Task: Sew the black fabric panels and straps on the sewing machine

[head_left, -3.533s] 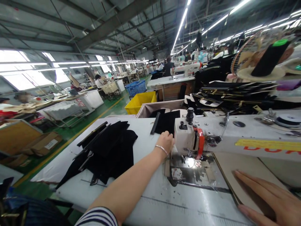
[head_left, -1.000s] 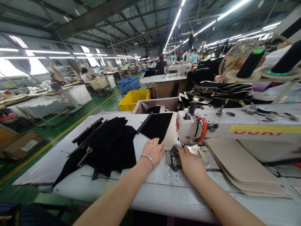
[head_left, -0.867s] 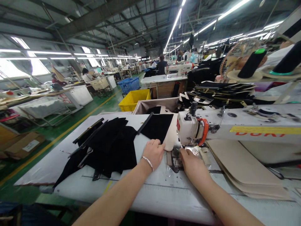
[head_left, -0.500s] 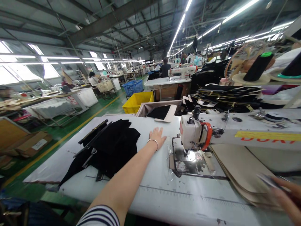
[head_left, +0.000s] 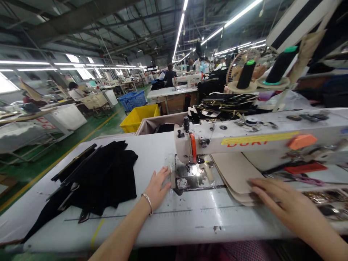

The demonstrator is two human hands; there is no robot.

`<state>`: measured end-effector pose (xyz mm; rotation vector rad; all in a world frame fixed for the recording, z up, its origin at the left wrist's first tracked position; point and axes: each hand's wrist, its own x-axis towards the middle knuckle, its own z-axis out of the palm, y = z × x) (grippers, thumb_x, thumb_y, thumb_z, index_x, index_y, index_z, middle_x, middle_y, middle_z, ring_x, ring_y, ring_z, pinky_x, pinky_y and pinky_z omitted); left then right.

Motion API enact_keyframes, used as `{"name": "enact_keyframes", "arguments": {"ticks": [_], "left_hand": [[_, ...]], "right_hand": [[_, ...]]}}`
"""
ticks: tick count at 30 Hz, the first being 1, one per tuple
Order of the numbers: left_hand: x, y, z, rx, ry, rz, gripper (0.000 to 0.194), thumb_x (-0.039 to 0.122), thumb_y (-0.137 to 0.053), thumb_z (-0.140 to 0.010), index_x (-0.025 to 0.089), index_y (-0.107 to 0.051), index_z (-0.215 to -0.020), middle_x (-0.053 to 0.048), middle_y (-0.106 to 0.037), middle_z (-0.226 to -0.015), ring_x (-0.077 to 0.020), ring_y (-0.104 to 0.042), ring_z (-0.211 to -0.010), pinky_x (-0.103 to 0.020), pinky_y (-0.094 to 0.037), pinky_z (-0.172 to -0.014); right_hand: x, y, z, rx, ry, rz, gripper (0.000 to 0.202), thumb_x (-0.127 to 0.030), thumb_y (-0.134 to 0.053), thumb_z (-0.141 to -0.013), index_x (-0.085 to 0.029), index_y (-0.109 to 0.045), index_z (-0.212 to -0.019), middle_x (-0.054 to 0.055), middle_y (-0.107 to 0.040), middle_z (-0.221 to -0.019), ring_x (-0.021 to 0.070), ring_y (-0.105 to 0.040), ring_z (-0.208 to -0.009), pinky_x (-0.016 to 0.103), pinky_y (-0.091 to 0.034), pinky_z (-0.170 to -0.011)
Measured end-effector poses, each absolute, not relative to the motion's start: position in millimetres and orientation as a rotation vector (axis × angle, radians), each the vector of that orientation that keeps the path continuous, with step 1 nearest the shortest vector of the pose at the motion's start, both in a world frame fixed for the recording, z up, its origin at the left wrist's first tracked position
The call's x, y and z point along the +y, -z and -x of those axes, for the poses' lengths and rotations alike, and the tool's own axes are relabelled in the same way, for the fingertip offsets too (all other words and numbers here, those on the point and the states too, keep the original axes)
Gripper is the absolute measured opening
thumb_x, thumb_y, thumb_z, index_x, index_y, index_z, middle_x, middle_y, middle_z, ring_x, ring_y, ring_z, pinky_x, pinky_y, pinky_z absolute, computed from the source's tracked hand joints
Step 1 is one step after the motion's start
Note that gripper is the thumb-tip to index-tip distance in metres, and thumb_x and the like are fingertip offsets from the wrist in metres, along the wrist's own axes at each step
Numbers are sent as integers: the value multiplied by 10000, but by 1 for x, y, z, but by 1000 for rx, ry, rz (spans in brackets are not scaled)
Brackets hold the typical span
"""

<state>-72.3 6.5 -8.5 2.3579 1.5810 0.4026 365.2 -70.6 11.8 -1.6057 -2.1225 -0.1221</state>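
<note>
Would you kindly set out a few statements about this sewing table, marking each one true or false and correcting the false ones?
1. The fingers of the right hand are at the near end of the beige panels. True.
2. The silver bracelet is worn above the right hand. False: it is worn above the left hand.
3. The black pieces lie to the left of the sewing machine. True.
4. The left hand grips a black piece. False: its fingers are spread over the white table.
5. The yellow bin is nearer than the blue basket. True.
</note>
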Motion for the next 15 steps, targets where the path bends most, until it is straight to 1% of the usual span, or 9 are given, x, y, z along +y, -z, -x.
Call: {"name": "enact_keyframes", "arguments": {"ticks": [1, 3, 4, 6, 9, 10, 12, 13, 15], "left_hand": [[3, 11, 72, 1581, -443, -2362, 477, 306, -382, -949, 212, -364, -1416, -86, -325, -1509, -214, -253, -1418, -507, -127, -1170], [1, 14, 71, 1583, -490, -2369, 452, 313, -376, -955, 200, -398, -1392, -94, -370, -1484, -218, -293, -1402, -514, -143, -1168], [2, 15, 71, 1579, -501, -2372, 445, 316, -379, -955, 195, -410, -1383, -97, -382, -1476, -221, -303, -1397, -519, -150, -1167], [5, 16, 72, 1570, -514, -2372, 436, 319, -391, -954, 187, -428, -1368, -102, -397, -1466, -227, -315, -1391, -525, -161, -1166], [10, 16, 73, 1555, -538, -2370, 426, 311, -403, -950, 179, -447, -1353, -106, -411, -1456, -234, -331, -1383, -532, -162, -1167], [11, 16, 75, 1550, -549, -2367, 423, 309, -408, -948, 179, -455, -1347, -106, -417, -1452, -236, -336, -1380, -534, -160, -1168], [12, 14, 77, 1531, -566, -2345, 414, 305, -416, -945, 184, -469, -1336, -103, -430, -1443, -239, -348, -1373, -534, -155, -1172], [11, 12, 77, 1516, -577, -2324, 411, 306, -416, -945, 185, -472, -1334, -102, -440, -1435, -239, -358, -1367, -530, -161, -1173], [3, 5, 74, 1484, -637, -2278, 422, 308, -399, -953, 181, -448, -1353, -106, -452, -1422, -229, -376, -1355, -505, -202, -1173]], "right_hand": [[-69, -10, -354, -2215, 112, 1600, 472, -496, -481, -890, -249, -536, -1288, 71, -545, -1322, 257, -503, -1213, 403, -377, -1061], [-61, -5, -334, -2277, 158, 1634, 689, -577, -519, -840, -159, -436, -1381, 134, -471, -1391, 302, -446, -1266, 460, -371, -1061], [-55, -1, -329, -2273, 195, 1657, 740, -592, -522, -829, -118, -423, -1387, 161, -476, -1382, 315, -455, -1257, 473, -387, -1045], [-45, 4, -326, -2267, 244, 1682, 688, -547, -506, -849, -86, -458, -1357, 171, -534, -1321, 305, -512, -1201, 463, -428, -1007], [-37, 1, -338, -2297, 263, 1660, 479, -345, -460, -883, -149, -521, -1316, 108, -591, -1270, 249, -581, -1119, 412, -472, -964], [-39, -5, -342, -2305, 265, 1648, 458, -268, -434, -879, -173, -524, -1317, 88, -590, -1276, 233, -587, -1113, 400, -474, -961], [-52, -21, -346, -2305, 300, 1598, 514, -152, -378, -849, -221, -505, -1342, 52, -560, -1320, 220, -566, -1151, 407, -456, -988], [-65, -30, -343, -2304, 320, 1566, 553, -128, -363, -836, -251, -483, -1362, 31, -536, -1346, 222, -545, -1181, 423, -444, -1004], [-100, -43, -331, -2284, 363, 1450, 596, -149, -375, -827, -326, -437, -1392, -21, -512, -1367, 239, -531, -1199, 450, -460, -994]]}}
